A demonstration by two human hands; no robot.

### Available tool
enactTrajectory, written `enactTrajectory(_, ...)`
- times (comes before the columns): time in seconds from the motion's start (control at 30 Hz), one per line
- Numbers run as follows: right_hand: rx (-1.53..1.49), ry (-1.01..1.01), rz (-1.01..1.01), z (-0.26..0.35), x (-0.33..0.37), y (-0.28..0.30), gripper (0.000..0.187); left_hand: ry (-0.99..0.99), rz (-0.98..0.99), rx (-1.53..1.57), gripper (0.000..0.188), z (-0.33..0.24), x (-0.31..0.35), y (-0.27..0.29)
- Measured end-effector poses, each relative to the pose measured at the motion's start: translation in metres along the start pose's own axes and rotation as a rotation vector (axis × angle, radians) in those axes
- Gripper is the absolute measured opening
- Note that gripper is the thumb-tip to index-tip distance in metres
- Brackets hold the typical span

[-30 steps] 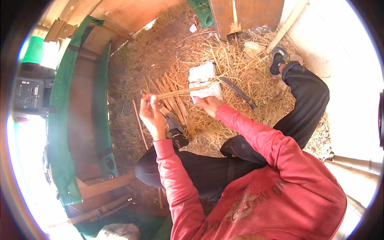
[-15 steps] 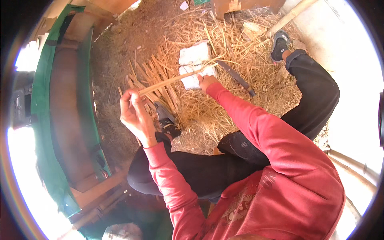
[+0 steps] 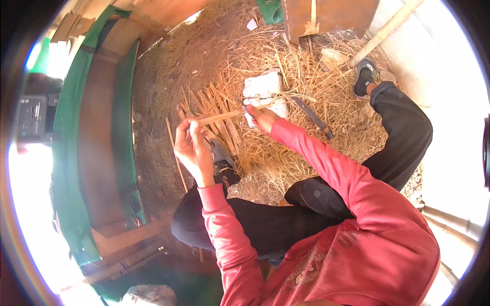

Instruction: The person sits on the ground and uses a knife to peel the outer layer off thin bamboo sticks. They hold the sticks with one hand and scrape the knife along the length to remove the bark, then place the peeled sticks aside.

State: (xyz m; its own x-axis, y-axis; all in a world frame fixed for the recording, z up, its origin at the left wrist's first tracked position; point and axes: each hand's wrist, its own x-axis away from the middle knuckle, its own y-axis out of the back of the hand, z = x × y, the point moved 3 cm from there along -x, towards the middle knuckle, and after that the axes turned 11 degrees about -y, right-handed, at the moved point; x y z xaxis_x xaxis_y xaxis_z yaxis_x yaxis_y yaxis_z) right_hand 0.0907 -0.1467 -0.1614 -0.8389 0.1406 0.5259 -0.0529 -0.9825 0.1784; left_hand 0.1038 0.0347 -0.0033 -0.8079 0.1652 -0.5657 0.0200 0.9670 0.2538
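Note:
A thin, pale bamboo strip [image 3: 224, 116] stretches between my hands, slanting slightly up to the right. My left hand [image 3: 196, 145] pinches its near end between thumb and fingers. The fingers of my right hand [image 3: 263, 120] are closed beside the strip's far part, and a small dark edge shows by the thumb; what they grip is mostly hidden. Just beyond that hand lies a white block [image 3: 263, 85], with another white piece against its near side. A large dark-bladed knife [image 3: 310, 113] rests on the straw, its tip close to the white pieces.
Split bamboo strips [image 3: 217, 97] lie in a pile left of the white block. Loose straw and shavings [image 3: 301, 153] cover the ground. My shod feet stand on both sides. A green-edged wooden frame [image 3: 76, 148] is at left; a bamboo pole [image 3: 385, 33] leans at the far right.
My right hand has drawn back toward me and closer to my left hand along the strip. The strip now slopes less. The whole view has shifted slightly.

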Motion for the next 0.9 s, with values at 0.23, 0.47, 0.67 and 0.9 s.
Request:
enactTrajectory(0.23, 0.211, 0.118, -0.135, 0.039, 0.077, -0.006, 0.059, -0.046, 0.06, 0.013, 0.015, -0.002, -0.001, -0.014)
enactTrajectory(0.47, 0.323, 0.368, -0.325, 0.021, 0.069, -0.024, 0.048, -0.104, 0.127, 0.018, 0.013, -0.003, -0.002, -0.016)
enactTrajectory(0.67, 0.372, 0.229, -0.222, 0.003, 0.046, 0.0, 0.051, -0.129, 0.12, 0.021, 0.015, 0.005, -0.004, -0.015)
enactTrajectory(0.9, 0.368, 0.187, -0.39, -0.033, 0.002, 0.001, 0.055, -0.033, 0.047, 0.089, 0.018, 0.003, -0.011, -0.027)
